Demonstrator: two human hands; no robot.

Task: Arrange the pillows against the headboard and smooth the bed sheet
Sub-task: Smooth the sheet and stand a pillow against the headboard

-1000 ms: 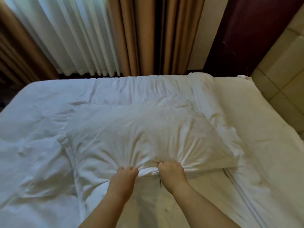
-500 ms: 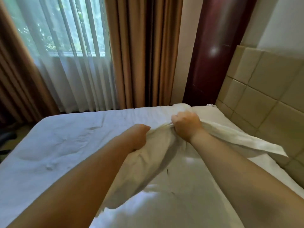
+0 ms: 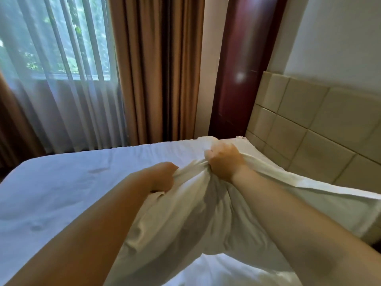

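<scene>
Grips pillow (image 3: 195,215) by bunched upper edge, left hand (image 3: 163,176) and right hand (image 3: 225,163) both fisted in cloth. Holds it off bed sheet (image 3: 72,182), likely for setting against headboard (image 3: 309,124).

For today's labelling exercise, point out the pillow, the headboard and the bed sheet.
pillow (image 3: 185,213): head view, on its creased middle.
headboard (image 3: 309,124): head view, on a beige padded panel.
bed sheet (image 3: 72,182): head view, on the flat bare area at left.

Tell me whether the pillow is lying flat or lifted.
Lifted: left hand and right hand grip the pillow by its bunched edge; it hangs above the sheet.
</scene>
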